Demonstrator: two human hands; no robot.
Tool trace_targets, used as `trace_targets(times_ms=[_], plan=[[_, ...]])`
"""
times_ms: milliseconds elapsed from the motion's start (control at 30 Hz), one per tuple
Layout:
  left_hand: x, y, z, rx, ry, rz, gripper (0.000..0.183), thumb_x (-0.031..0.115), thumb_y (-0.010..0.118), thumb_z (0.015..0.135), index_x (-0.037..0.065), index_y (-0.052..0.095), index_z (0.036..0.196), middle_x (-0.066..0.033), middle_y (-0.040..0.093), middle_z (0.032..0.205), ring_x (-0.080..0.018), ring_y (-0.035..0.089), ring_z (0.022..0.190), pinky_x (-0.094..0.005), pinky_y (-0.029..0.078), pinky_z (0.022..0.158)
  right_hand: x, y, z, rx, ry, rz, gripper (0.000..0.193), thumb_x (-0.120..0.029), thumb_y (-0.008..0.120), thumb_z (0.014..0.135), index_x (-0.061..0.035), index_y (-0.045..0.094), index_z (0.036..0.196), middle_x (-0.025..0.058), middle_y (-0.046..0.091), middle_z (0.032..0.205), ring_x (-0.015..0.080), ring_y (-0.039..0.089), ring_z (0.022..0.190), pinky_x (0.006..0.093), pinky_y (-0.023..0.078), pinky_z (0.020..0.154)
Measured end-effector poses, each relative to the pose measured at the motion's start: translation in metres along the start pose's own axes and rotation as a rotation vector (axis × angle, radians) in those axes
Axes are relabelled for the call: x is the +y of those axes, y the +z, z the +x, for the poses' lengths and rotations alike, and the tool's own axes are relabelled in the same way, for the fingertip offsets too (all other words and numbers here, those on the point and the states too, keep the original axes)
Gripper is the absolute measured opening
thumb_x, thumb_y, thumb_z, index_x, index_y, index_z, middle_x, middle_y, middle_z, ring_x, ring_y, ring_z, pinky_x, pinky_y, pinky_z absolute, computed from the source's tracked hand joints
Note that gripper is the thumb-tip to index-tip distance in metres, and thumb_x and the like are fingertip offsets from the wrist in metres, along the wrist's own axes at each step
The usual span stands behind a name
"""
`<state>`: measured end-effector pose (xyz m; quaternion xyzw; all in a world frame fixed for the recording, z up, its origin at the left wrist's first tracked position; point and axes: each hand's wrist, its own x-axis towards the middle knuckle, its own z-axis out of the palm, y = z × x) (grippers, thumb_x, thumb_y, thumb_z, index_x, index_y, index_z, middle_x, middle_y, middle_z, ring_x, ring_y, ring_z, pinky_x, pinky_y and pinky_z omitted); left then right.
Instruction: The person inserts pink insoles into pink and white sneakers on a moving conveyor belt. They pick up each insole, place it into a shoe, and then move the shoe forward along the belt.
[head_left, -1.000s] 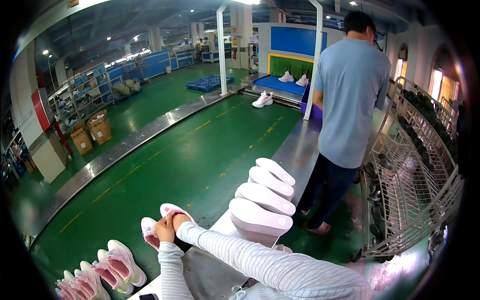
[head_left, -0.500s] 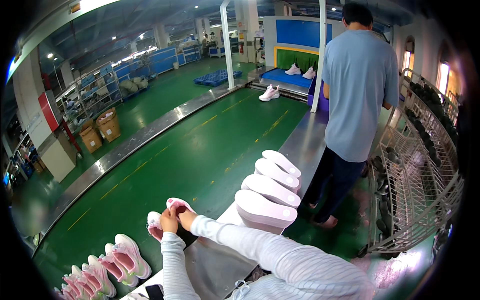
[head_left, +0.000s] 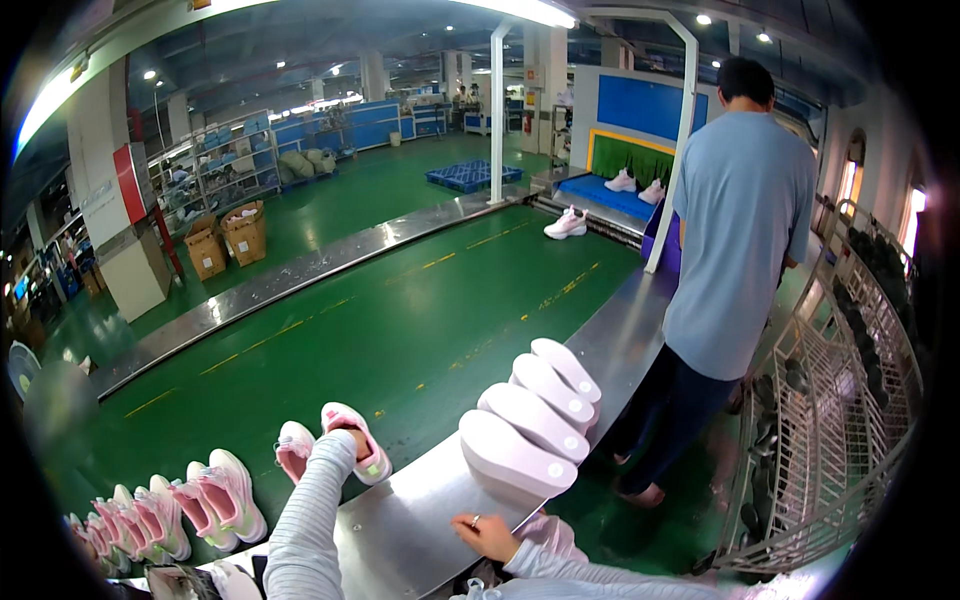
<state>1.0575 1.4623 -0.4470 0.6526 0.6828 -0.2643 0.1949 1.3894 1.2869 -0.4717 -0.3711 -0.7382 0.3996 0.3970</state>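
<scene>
My left hand [head_left: 355,441] reaches into the opening of a pink and white sneaker [head_left: 368,462], its fingers hidden inside. The sneaker's mate [head_left: 295,448] stands beside it, to the left, on the green belt. My right hand [head_left: 487,537], with a ring on one finger, is open at the near edge of the metal ledge [head_left: 405,535]. Nothing shows in it. Close by, below the ledge edge, is a partly hidden pale pink thing [head_left: 556,537]. Several white soles [head_left: 515,455] stand in a slanted row on the ledge, ahead of my right hand.
More pink sneakers [head_left: 220,500] line the belt's lower left. A lone sneaker [head_left: 567,224] stands at the far end, before a green-curtained opening [head_left: 628,158]. A person in a blue shirt [head_left: 740,240] stands at the right, beside a wire rack [head_left: 830,390] holding dark items.
My right hand has left the sneaker and come back to the ledge edge. My left hand stays at the sneaker, which now shows more fully. The view has shifted.
</scene>
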Motion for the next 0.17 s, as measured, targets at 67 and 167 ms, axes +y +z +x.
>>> trace_targets(times_ms=[67,167], plan=[[-0.003,0.006,0.008,-0.022,-0.029,-0.004,0.041,0.039,0.064,0.074,0.017,0.069,0.109,-0.0080,0.063,0.116,-0.0232,0.057,0.110,-0.0316,0.042,0.094,-0.001,0.000,-0.003,0.027,-0.047,-0.045,0.018,-0.020,0.059,0.088,-0.0045,0.065,0.095,0.0124,0.067,0.080,0.0230,0.065,0.068,0.0318,0.050,0.064],[-0.015,0.015,0.010,-0.005,-0.093,-0.020,0.042,0.040,0.063,0.074,0.016,0.069,0.109,-0.0085,0.062,0.118,-0.0239,0.055,0.113,-0.0306,0.041,0.097,0.000,-0.005,0.002,-0.016,-0.058,-0.034,0.018,-0.020,0.059,0.088,-0.0052,0.065,0.097,0.0137,0.068,0.085,0.0224,0.067,0.074,0.0323,0.051,0.068]])
